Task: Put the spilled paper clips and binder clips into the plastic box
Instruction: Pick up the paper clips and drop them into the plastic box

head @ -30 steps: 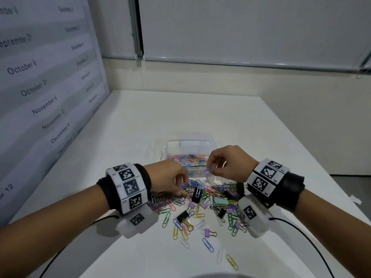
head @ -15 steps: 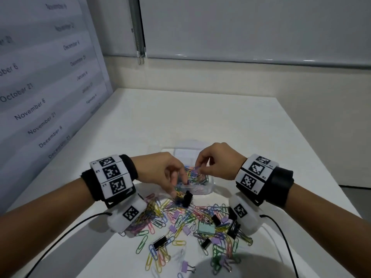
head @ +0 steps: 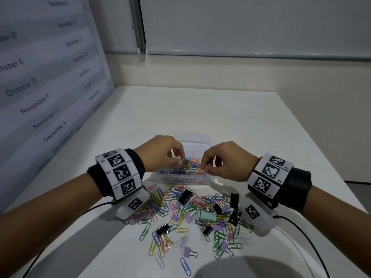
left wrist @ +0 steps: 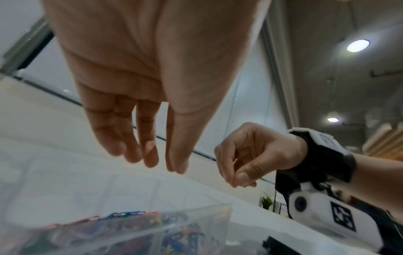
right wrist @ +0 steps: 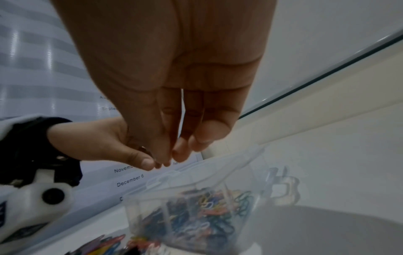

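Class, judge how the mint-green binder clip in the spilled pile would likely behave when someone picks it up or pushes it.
The mint-green binder clip looks boxy and flat-sided, so it would probably slide rather than roll. It seems rigid and likely heavier than the thin paper clips around it. Since paper clips crowd against it, a push would probably drag some along.

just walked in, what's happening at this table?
A person is clearing spilled clips into a clear plastic box. Both hands are over the box: the left hand pinches what looks like a clip with silver loops at its fingertips, and the right hand has its fingertips pinched together, though what it holds is too small to tell. The box already holds many coloured paper clips. A large pile of paper clips and binder clips lies on the white table.
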The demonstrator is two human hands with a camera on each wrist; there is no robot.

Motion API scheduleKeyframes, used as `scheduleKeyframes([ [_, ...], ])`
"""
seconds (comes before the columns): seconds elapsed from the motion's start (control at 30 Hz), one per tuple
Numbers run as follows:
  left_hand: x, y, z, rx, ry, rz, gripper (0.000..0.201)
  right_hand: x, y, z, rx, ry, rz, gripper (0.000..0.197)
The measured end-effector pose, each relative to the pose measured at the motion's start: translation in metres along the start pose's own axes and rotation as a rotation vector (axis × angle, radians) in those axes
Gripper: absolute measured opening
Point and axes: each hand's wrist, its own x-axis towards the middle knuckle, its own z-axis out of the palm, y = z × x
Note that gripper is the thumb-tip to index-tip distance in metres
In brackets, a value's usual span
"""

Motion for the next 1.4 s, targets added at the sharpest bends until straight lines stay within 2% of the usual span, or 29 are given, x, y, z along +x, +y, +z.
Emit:
scheduleKeyframes([
  [0.07,-0.015,0.002,0.0,0.061,0.019,0.053,0.011,-0.008,-0.006,0.004,-0.013,-0.018,-0.016,0.01],
  [0.13,-0.031,0.0,0.004,0.064,-0.042,0.083,0.007,-0.013,-0.012,0.012,-0.039,-0.077,-0.02,0.009],
  [0.2,-0.045,-0.002,0.013,0.071,-0.146,0.083,0.013,-0.015,-0.018,0.022,-0.098,-0.149,-0.004,0.02],
  [0.27,-0.052,-0.006,0.026,0.138,-0.214,0.06,0.03,-0.015,-0.023,0.033,-0.189,-0.204,0.031,0.034],
  [0.33,-0.054,-0.008,0.035,0.211,-0.231,0.056,0.042,-0.014,-0.028,0.043,-0.262,-0.217,0.062,0.048],
  [0.47,-0.054,-0.005,0.041,0.25,-0.241,0.096,0.044,-0.012,-0.034,0.055,-0.312,-0.182,0.098,0.057],
  [0.53,-0.051,-0.001,0.041,0.244,-0.246,0.096,0.039,-0.012,-0.039,0.056,-0.276,-0.183,0.12,0.053],
  [0.7,-0.04,0.003,0.038,0.151,-0.258,0.068,0.031,-0.01,-0.043,0.054,-0.236,-0.184,0.107,0.027],
  [0.87,-0.033,0.003,0.03,0.053,-0.244,0.061,0.015,-0.008,-0.038,0.049,-0.234,-0.107,0.132,0.016],
  [1.0,-0.031,-0.003,0.021,-0.073,-0.206,0.021,0.013,-0.008,-0.035,0.045,-0.165,-0.083,0.155,0.017],
  [1.1,-0.031,-0.009,0.018,-0.067,-0.194,0.033,0.01,-0.008,-0.034,0.041,-0.143,-0.067,0.137,0.015],
  [1.23,-0.033,-0.013,0.017,-0.042,-0.185,0.056,0.012,-0.01,-0.03,0.036,-0.095,-0.032,0.137,0.022],
  [1.4,-0.035,-0.018,0.019,-0.063,-0.214,0.058,0.016,-0.008,-0.028,0.025,-0.083,0.007,0.145,0.014],
])
